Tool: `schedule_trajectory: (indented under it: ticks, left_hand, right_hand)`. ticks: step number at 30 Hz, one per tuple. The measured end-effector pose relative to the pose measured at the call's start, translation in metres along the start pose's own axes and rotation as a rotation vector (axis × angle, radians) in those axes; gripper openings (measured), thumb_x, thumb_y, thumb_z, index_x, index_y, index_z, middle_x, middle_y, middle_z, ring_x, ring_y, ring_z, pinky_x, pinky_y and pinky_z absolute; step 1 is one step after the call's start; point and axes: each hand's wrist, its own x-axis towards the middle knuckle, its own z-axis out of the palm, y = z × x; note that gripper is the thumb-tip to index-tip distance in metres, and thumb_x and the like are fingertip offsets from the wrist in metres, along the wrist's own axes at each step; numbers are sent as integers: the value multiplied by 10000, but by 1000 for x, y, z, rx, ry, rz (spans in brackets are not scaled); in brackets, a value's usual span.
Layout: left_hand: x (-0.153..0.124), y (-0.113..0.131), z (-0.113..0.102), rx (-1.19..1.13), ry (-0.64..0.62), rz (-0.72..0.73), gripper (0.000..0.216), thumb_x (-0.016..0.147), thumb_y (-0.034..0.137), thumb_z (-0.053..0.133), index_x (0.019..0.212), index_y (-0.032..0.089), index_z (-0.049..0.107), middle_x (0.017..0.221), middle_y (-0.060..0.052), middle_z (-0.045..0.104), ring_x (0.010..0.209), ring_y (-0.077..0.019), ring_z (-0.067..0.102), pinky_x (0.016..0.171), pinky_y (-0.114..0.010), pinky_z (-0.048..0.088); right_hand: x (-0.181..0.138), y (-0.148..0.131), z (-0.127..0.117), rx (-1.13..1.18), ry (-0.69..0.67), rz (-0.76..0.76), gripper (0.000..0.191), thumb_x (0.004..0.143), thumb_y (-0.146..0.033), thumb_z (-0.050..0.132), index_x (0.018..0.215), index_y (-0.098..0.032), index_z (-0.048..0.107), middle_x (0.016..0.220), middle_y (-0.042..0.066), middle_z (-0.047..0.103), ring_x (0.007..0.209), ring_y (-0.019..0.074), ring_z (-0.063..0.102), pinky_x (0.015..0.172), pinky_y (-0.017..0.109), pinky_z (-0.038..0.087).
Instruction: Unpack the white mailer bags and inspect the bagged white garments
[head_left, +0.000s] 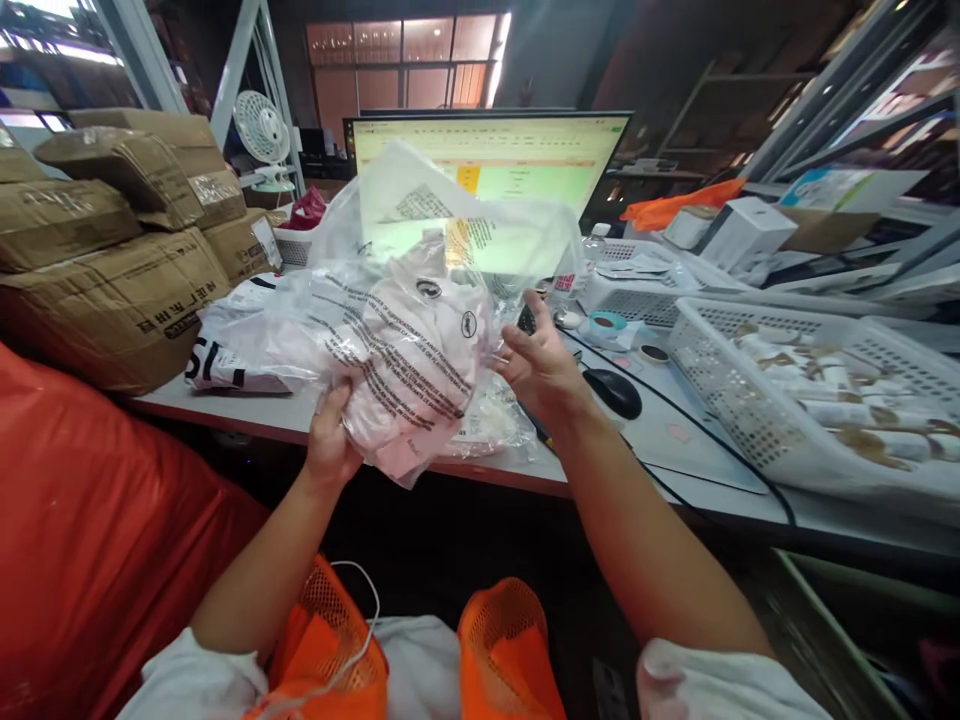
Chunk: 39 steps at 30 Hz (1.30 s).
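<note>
A clear plastic bag printed with dark warning text is held up over the desk's front edge, and soft pale pinkish-white contents show through it. My left hand grips the bag's lower left side, thumb on the front. Its other fingers are behind the plastic. On the other side, my right hand is beside the bag's right edge with fingers spread and nothing visible in them. The upper part of the bag stands up as loose, see-through film in front of the monitor.
Cardboard boxes are stacked at the left, behind a white package with black lettering. A black mouse and its cable lie right of my right hand. A white perforated basket holds many small rolled items. Red fabric bulges at lower left.
</note>
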Motion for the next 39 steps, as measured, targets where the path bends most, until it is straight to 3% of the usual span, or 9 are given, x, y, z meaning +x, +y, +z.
schedule_trajectory:
  ticks: [3, 7, 12, 15, 18, 24, 28, 32, 39]
  left_hand:
    - [-6, -8, -9, -20, 5, -59, 340, 836, 418, 772, 1109, 216, 791, 1305, -64, 744, 1326, -270, 633, 1145, -383, 505]
    - [-13, -15, -18, -43, 50, -147, 374, 875, 427, 749, 1185, 217, 767, 1387, -59, 700, 1444, -268, 526, 1233, -416, 414]
    - [-21, -22, -24, -40, 32, -134, 471, 840, 507, 794, 1223, 237, 745, 1394, -56, 690, 1463, -259, 502, 1238, -394, 410]
    - [-24, -25, -28, 10, -22, -104, 494, 735, 461, 898, 1171, 277, 755, 1239, -30, 754, 1353, -246, 605, 1183, -363, 473]
    - [-25, -26, -27, 36, -44, -111, 558, 624, 321, 973, 1137, 305, 754, 1127, 5, 778, 1220, -224, 685, 1139, -347, 512]
    - [-27, -26, -17, 12, -14, -106, 571, 689, 246, 935, 1218, 295, 729, 1225, -18, 766, 1187, -223, 705, 1105, -368, 536]
    - [-29, -25, -16, -3, 11, -123, 496, 689, 212, 929, 1151, 266, 757, 1185, -21, 780, 1136, -201, 727, 1031, -308, 574]
    - [-28, -26, -17, 4, 50, -114, 482, 640, 222, 958, 1084, 261, 777, 1118, -4, 795, 1091, -177, 742, 980, -250, 585]
    - [-28, -27, -18, -51, 84, -135, 470, 614, 198, 970, 1044, 254, 789, 1109, 0, 802, 1065, -178, 751, 944, -242, 599]
  right_hand:
    - [-1, -9, 8, -124, 72, -184, 1084, 796, -513, 818, 1639, -440, 141, 1137, 34, 709, 811, 213, 723, 718, 398, 628]
    - [-13, -20, 14, -308, 106, -392, 981, 903, -518, 688, 1645, -503, 47, 1266, 54, 680, 766, 201, 695, 679, 404, 608]
    - [-22, -29, 21, -343, 129, -503, 922, 939, -443, 631, 1641, -511, 38, 1354, 53, 646, 761, 185, 680, 678, 398, 606]
    - [-24, -30, 21, -385, 122, -542, 899, 954, -418, 599, 1645, -504, 31, 1360, 54, 638, 799, 199, 697, 653, 382, 600]
    - [-25, -31, 21, -377, 123, -545, 891, 951, -369, 597, 1647, -496, 56, 1367, 56, 631, 802, 197, 701, 637, 371, 601]
    - [-31, -36, 24, -178, 156, -467, 938, 879, -271, 663, 1630, -503, 151, 1401, 39, 618, 799, 183, 693, 649, 370, 634]
    - [-38, -43, 29, -192, 154, -403, 965, 888, -321, 658, 1640, -511, 83, 1442, 51, 589, 855, 210, 703, 670, 398, 644]
    - [-41, -44, 30, -249, 161, -434, 922, 914, -361, 637, 1639, -511, 89, 1403, 50, 606, 827, 221, 698, 675, 433, 640]
    - [-43, -47, 31, -177, 123, -414, 968, 902, -410, 681, 1637, -506, 60, 1357, 40, 646, 876, 229, 715, 725, 437, 647]
